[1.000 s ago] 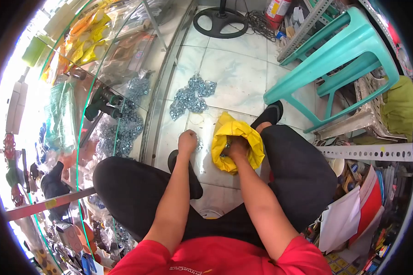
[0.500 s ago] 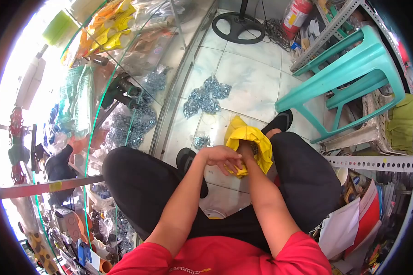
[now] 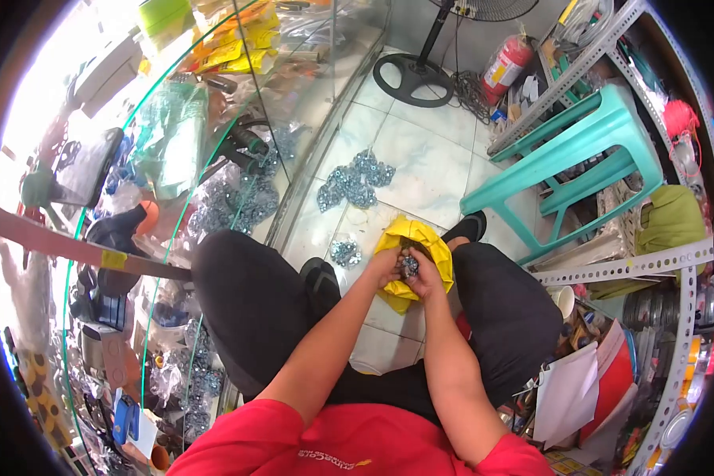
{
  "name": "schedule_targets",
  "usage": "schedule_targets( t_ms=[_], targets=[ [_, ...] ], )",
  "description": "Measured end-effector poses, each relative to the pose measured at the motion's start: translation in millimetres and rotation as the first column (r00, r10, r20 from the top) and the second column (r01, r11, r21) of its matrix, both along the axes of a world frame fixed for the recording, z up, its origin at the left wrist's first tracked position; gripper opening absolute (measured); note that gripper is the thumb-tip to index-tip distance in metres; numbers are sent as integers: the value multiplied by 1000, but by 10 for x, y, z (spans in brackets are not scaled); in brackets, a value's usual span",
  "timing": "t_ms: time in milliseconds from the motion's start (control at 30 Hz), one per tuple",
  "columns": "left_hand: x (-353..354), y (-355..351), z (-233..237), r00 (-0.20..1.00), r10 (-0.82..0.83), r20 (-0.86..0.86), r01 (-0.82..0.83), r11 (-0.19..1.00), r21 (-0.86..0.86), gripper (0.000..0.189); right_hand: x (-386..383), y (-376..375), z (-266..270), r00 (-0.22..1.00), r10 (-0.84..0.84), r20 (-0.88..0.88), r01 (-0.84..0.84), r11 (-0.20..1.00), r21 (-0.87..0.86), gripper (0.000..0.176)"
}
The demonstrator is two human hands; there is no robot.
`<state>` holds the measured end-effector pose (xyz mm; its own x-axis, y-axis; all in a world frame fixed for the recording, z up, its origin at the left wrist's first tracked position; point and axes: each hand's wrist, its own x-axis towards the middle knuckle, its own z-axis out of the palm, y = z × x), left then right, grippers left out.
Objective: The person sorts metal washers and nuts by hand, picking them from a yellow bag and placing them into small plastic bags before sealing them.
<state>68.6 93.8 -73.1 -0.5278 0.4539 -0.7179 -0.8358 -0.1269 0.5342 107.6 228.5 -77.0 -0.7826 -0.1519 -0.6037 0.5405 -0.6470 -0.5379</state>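
Observation:
A yellow plastic bag [image 3: 395, 298] stands with its mouth open on the floor between my legs. My right hand [image 3: 426, 274] is at the bag's mouth, fingers curled around a clump of small metal nuts [image 3: 408, 266]. My left hand [image 3: 385, 266] is closed at the left rim of the bag, close beside the nuts; its fingertips are partly hidden. A small pile of nuts [image 3: 345, 252] lies on the tiles left of the bag. Farther forward is a larger pile of nuts [image 3: 357, 181]. The inside of the bag is mostly dark.
On the left is a glass display case [image 3: 293, 178] with bagged goods and more metal pieces. A teal plastic stool [image 3: 563, 163] lies tipped over at the right, by a metal shelf frame [image 3: 627, 262]. A fan base [image 3: 412, 81] and a fire extinguisher [image 3: 505, 67] stand at the back.
My right hand has come up out of the bag holding a clump of nuts. My left hand has closed in at the bag's rim. The view has shifted slightly.

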Motion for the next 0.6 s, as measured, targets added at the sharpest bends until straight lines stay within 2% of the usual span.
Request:
schedule_targets(
  t_ms=[100,133,333,433,533,600],
  targets=[
    [5,-114,1,977,76,200,-122,966,230,27,37,-29,452,982,187,-41,-176,967,185,20],
    [11,-109,41,974,93,208,-144,959,246,26,40,-22,558,971,234,-41,-216,944,251,19],
    [-4,-59,10,949,122,290,-243,870,429,22,48,-124,830,982,185,-37,-156,905,395,20],
    [12,-86,13,962,119,247,-227,849,478,23,34,-153,834,977,197,-75,-153,907,394,19],
    [48,-127,65,966,134,222,-228,846,482,22,20,-120,796,984,154,-92,-124,953,276,19],
    [52,-137,154,969,130,212,-216,862,459,22,3,-45,791,993,95,-75,-85,988,127,16]
  ],
)
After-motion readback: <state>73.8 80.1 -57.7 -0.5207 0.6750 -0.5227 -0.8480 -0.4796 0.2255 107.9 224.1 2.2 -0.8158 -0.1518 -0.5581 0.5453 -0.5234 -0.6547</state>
